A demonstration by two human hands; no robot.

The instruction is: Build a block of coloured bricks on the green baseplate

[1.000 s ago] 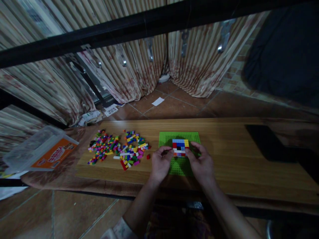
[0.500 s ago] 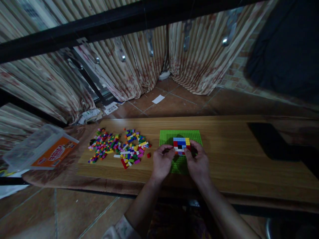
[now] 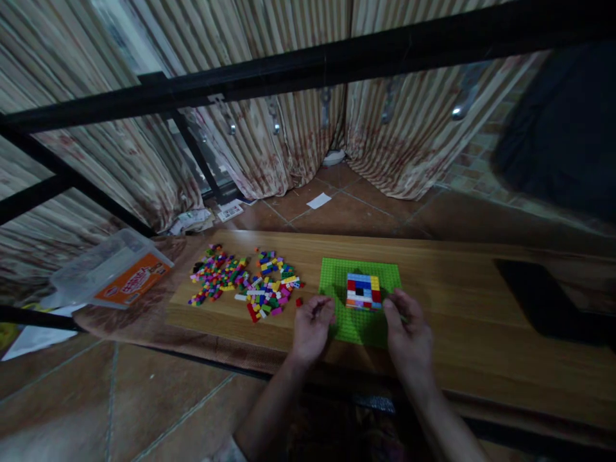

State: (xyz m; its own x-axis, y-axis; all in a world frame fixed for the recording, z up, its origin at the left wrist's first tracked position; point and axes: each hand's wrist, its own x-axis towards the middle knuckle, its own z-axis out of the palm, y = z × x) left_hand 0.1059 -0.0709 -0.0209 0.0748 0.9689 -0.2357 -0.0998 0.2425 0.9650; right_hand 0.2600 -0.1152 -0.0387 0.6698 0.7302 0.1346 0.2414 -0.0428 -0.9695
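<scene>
A small block of stacked coloured bricks [image 3: 363,291] stands on a green baseplate [image 3: 359,324] on the wooden board [image 3: 457,308]. My left hand [image 3: 311,329] rests at the plate's left edge with fingers curled in a loose pinch; I cannot make out anything in them. My right hand [image 3: 409,330] lies on the plate's right edge, just right of the brick block, fingers bent and touching the plate. Neither hand touches the block.
A heap of loose coloured bricks [image 3: 245,285] lies left of the plate. A clear plastic box with an orange label [image 3: 113,273] sits at the far left. A dark flat object [image 3: 543,295] lies on the board's right. Black metal bars [image 3: 308,64] cross overhead.
Both hands have let go of the brick block and drawn back toward me and apart. The camera has shifted, so everything sits slightly further right and lower.
</scene>
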